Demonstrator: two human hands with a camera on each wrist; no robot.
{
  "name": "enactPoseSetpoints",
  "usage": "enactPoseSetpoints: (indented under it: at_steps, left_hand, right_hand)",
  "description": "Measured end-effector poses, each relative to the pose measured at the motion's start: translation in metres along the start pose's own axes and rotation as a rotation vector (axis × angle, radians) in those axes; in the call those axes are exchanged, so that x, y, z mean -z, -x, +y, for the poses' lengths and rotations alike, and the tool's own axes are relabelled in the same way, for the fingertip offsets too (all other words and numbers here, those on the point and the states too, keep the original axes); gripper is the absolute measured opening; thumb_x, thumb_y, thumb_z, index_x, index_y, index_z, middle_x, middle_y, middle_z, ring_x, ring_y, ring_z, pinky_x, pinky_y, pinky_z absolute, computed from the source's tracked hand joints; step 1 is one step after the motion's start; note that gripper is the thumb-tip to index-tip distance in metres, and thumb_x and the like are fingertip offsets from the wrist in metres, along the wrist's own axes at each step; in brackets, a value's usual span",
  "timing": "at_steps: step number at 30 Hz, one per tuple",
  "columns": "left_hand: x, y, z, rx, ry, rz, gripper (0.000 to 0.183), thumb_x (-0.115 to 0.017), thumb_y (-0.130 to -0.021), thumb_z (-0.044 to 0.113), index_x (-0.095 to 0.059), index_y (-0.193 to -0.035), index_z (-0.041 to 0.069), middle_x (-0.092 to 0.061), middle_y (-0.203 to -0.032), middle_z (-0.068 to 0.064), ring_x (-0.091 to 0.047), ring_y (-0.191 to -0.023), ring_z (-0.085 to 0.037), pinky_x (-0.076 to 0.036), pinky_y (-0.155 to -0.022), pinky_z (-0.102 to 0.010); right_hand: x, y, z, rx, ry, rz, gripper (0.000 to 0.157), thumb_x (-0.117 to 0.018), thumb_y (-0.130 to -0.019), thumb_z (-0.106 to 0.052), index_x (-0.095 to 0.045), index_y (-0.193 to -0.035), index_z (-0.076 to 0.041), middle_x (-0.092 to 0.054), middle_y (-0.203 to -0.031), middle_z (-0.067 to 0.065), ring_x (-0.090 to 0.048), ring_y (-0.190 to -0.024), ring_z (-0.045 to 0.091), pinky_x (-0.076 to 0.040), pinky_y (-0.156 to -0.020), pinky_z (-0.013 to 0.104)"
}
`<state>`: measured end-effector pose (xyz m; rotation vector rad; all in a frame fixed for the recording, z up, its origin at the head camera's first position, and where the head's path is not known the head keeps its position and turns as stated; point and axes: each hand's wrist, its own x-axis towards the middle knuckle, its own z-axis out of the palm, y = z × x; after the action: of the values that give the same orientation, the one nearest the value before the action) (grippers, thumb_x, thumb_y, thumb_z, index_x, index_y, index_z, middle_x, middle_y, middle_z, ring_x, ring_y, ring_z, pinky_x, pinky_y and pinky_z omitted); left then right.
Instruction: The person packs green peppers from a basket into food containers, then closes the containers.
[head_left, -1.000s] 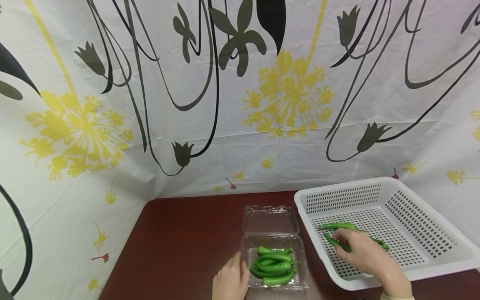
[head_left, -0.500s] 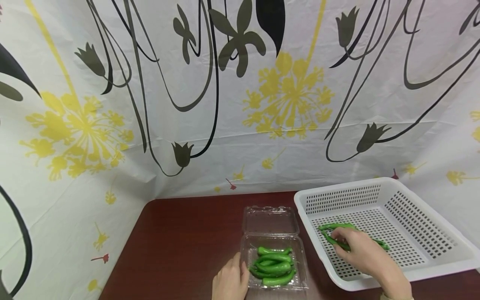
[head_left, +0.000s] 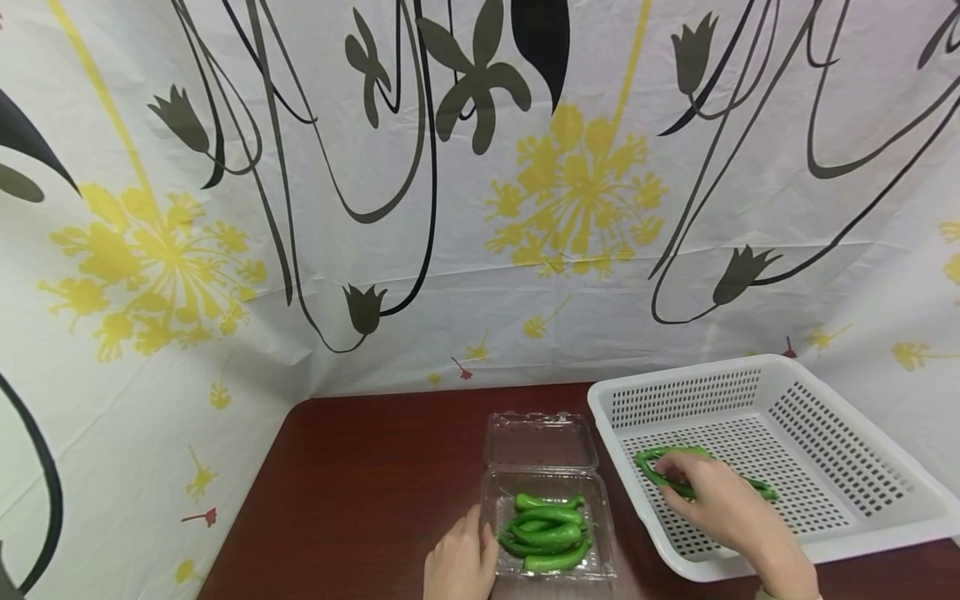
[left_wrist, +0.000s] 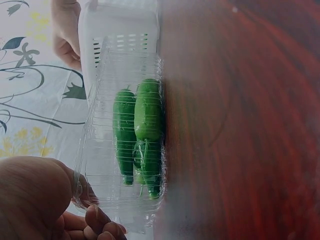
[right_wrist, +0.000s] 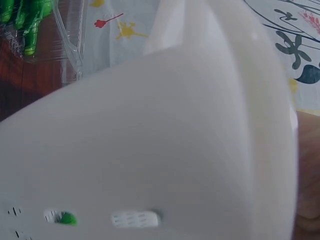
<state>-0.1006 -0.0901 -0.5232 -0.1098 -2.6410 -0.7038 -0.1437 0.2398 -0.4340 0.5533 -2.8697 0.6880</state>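
My left hand pinches the left rim of a clear plastic clamshell container. In the left wrist view the thumb and fingers meet at that rim. Several green chili peppers lie side by side in its base, and the lid is folded back, away from me. Over in the white plastic basket, my right hand pinches a green chili pepper, part of it hidden under the fingers. More chili peppers show around that hand.
The basket's side wall fills most of the right wrist view. Basket and container stand close together on a dark red wooden table. A patterned white cloth hangs behind and at the sides.
The chili pepper at my right hand has shifted slightly left and away from me, its tip now near the pepper behind it. My right hand moved slightly left; my left hand stays put.
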Motion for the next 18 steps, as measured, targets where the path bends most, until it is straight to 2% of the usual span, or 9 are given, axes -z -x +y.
enactPoseSetpoints:
  at_steps: [7,18]
  left_hand:
    - [0.0001,0.0006,-0.0006,-0.005,-0.002,-0.003,0.027,-0.068,-0.088,0.015,-0.07,-0.112,0.003,-0.072,-0.089,-0.007,-0.071,-0.071,-0.028,-0.05,-0.049,-0.04]
    - [-0.0002,0.0007,-0.0004,-0.015,-0.002,0.007,0.026,-0.068,-0.088,0.015,-0.07,-0.112,0.005,-0.071,-0.087,-0.005,-0.07,-0.071,-0.027,-0.05,-0.048,-0.04]
  right_hand:
    - [0.0005,-0.0006,-0.0032,0.011,0.003,0.033,0.017,-0.077,-0.082,-0.007,-0.069,-0.094,-0.016,-0.064,-0.086,-0.012,-0.063,-0.079,0.006,-0.055,-0.07,0.032]
    - [-0.0018,0.0,-0.0083,0.016,0.011,0.072,0.02,-0.08,-0.08,-0.007,-0.07,-0.095,-0.015,-0.065,-0.086,-0.012,-0.063,-0.078,0.007,-0.056,-0.07,0.032]
